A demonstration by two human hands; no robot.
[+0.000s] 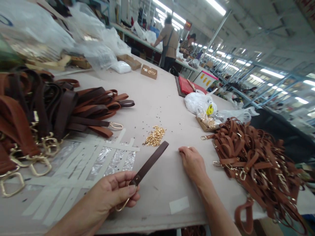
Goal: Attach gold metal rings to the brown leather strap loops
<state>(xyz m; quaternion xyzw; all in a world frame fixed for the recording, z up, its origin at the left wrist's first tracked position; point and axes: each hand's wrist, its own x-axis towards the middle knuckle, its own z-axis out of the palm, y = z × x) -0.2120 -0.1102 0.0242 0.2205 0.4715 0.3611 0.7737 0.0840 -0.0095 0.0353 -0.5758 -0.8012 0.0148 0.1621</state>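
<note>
Strap (152, 161) pinched near its clasp (119, 210) in left grip (119, 190), long axis pointing forward-right between gold pieces (155, 136) and right grip (194, 163), latter curled, hold unclear.

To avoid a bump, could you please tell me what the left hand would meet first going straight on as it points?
Probably the right hand, though depth is unclear and the left hand might pass above.
</note>
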